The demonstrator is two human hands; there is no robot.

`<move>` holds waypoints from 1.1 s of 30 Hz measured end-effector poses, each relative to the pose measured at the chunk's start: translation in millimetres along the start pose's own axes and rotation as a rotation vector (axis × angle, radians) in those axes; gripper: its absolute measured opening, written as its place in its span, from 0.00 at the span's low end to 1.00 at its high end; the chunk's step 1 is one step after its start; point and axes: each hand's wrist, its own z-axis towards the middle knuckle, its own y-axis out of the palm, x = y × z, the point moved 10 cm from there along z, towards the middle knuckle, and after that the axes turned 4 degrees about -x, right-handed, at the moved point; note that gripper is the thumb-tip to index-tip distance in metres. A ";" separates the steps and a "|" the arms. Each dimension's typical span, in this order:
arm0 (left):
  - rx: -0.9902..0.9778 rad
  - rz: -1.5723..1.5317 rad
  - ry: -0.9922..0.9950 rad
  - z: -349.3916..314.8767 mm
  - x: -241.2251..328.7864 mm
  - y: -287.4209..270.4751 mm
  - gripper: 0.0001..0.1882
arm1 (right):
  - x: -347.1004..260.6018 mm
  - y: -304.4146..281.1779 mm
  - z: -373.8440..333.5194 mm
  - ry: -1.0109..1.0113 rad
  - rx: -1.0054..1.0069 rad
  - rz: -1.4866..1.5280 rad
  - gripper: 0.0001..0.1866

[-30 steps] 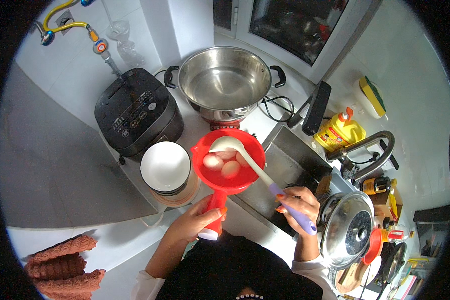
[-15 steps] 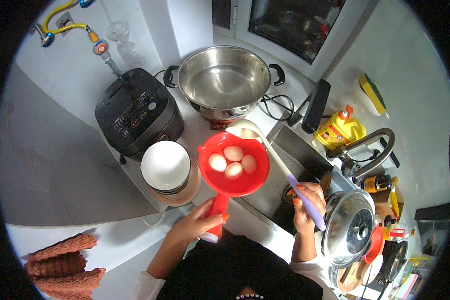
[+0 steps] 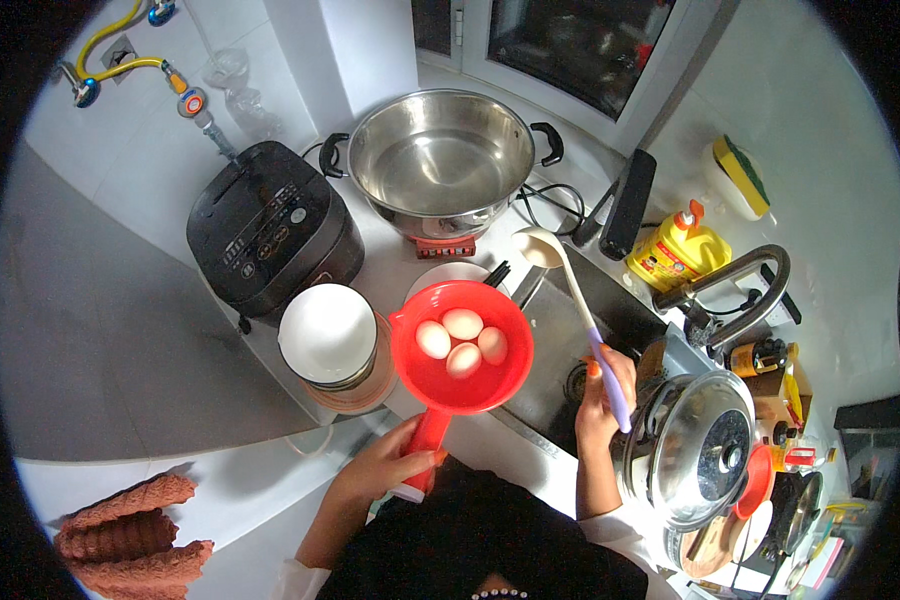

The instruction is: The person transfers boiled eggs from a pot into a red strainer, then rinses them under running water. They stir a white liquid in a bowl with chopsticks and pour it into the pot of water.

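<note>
My left hand (image 3: 388,462) is closed round the handle of a red water scoop (image 3: 460,388), held level in front of me. Several pale eggs (image 3: 463,323) lie together in its bowl. In my right hand (image 3: 607,388) is a cream soup ladle (image 3: 573,283), gripped by its purple handle; its head is over the sink's far left corner, apart from the scoop. Beyond the scoop stands a wide steel pot (image 3: 440,150) with black handles, on a red-fronted electric base. The scoop partly covers a white plate (image 3: 440,274) with dark chopsticks (image 3: 496,274) at its edge.
Left of the scoop, white bowls (image 3: 328,333) are stacked beside a black rice cooker (image 3: 273,230). To the right are the sink (image 3: 555,330), a curved faucet (image 3: 770,270), a yellow pump bottle (image 3: 678,252) and a lidded steel pot (image 3: 705,450). A cable lies behind the sink.
The ladle has moved right, away from the scoop's far rim. The scoop has come slightly nearer to me, uncovering part of the plate and the chopsticks. Both hands keep their grips.
</note>
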 end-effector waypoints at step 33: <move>-0.037 -0.098 -0.009 -1.7 -4.0 0.0 0.36 | 99.2 96.5 -50.8 0.001 -0.388 -0.357 0.20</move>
